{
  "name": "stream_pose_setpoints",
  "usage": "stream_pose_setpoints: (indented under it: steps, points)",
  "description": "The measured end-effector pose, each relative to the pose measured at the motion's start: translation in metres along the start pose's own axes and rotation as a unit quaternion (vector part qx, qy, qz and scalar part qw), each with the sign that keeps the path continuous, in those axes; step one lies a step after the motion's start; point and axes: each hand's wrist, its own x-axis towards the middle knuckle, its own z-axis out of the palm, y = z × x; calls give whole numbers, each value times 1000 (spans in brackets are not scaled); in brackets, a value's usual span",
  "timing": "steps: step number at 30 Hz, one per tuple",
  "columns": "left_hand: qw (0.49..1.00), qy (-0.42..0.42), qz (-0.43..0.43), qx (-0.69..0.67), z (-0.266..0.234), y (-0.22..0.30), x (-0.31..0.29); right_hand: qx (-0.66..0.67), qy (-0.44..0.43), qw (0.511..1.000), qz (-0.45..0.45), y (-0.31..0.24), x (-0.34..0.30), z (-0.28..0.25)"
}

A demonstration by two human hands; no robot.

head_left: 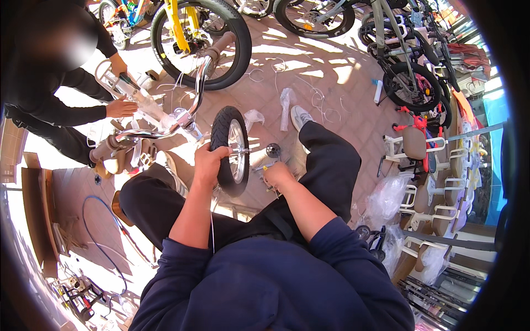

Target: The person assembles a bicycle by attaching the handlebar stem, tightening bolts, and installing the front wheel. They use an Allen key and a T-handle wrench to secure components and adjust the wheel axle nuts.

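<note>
Grasping, in the left grip [208, 163], a small black-tyred, silver-rimmed wheel [236, 160]; held upright over reddish brick paving [353, 124], lengthwise running forward, with silver axle [247, 150] pointing right, toward the farther right grip [277, 175], lowered at small silvery metal parts [268, 164]. Too hidden to say whether clasping any.

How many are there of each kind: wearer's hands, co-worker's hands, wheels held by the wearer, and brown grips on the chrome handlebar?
Wearer's left hand and right hand: 2
Co-worker's hands: 2
Held wheel: 1
Brown grips: 2
Total: 7
</note>
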Motion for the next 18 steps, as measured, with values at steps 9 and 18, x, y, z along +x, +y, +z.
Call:
stream_pose_setpoints:
  steps: [9,18]
  points:
    - [991,-60,79,-86,-10,37,-24,492,11,850,-191,-91,-102,-53]
    - [975,-108,140,-135,-3,34,-34,522,53,832,-182,-126,-119,-56]
